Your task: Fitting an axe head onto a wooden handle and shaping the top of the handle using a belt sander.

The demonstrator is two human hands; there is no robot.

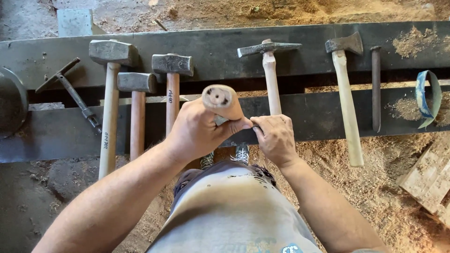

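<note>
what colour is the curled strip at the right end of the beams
Blue with a pale, whitish edge; the curled strip shows in the head view.

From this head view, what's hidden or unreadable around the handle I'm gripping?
- Head view: the wooden handle below its butt end is hidden by the left hand.
- What the right hand pinches: covered by its fingers.
- Dark round object: cut off at the frame's left edge.

Both hands [199,131] [274,136] on a wooden handle [222,100] above laid-out hammers [112,54]
</note>
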